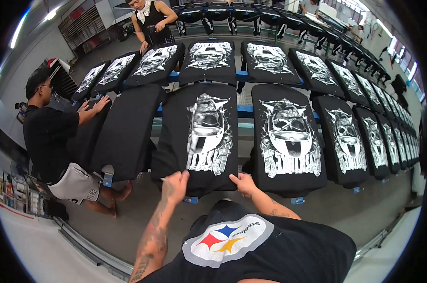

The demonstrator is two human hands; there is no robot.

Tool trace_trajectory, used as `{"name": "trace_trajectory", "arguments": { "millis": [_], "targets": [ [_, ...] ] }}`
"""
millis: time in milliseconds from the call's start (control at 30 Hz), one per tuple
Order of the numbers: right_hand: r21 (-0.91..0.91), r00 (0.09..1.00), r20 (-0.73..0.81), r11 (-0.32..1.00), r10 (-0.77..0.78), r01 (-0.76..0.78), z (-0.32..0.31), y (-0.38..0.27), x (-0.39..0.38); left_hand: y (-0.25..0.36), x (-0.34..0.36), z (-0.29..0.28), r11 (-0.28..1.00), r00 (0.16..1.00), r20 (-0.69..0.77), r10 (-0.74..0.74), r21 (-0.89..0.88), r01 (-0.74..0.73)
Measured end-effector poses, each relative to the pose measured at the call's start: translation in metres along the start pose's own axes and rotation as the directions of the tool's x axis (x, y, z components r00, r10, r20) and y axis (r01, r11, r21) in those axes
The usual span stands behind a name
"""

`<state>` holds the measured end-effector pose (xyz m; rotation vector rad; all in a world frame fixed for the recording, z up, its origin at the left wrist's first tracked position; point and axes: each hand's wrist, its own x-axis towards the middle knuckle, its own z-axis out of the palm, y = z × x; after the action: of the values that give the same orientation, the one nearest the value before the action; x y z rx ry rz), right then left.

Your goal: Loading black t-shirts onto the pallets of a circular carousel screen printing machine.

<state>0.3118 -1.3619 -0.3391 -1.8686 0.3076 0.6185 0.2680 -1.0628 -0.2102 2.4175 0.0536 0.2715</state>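
Note:
A black T-shirt (208, 132) with a white skull-like print lies over a padded printing board in front of me, its left side wrinkled and the print partly turned out of sight. My left hand (176, 184) pinches its lower left part, and my right hand (241, 184) grips its lower right corner, thumb on top. To the right lies another printed black shirt (289, 132) on its board; to the left is a board covered in plain black fabric (123, 127).
A co-worker (48, 132) at left touches another black-covered board with both hands. A second person (149, 19) works beyond the back row of printed shirts (206, 61). Blue rails (244, 112) link the boards, which curve away right. More racks (241, 14) and people stand farther back.

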Motion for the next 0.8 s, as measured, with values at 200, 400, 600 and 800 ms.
{"name": "trace_trajectory", "arguments": {
  "millis": [200,400,600,800],
  "targets": [
    [-0.699,0.878,-0.245,0.702,-0.411,0.134,0.002,-0.024,-0.027,-0.009,-0.04,-0.039,0.978,0.999,-0.028,0.028,-0.207,-0.033],
    [-0.822,0.836,-0.178,0.546,-0.519,0.164,0.017,-0.062,-0.054,-0.047,-0.031,-0.053,0.972,0.999,0.042,0.004,-0.235,0.006],
    [-0.743,0.813,-0.041,0.562,-0.581,0.364,0.026,-0.117,-0.105,-0.093,-0.01,-0.041,0.81,0.957,-0.042,-0.286,-0.544,0.218],
    [-0.302,0.683,0.487,0.628,-0.545,0.717,0.089,-0.129,-0.154,-0.133,-0.004,-0.044,0.678,0.904,0.058,-0.424,-0.642,0.359]
  ]
}}
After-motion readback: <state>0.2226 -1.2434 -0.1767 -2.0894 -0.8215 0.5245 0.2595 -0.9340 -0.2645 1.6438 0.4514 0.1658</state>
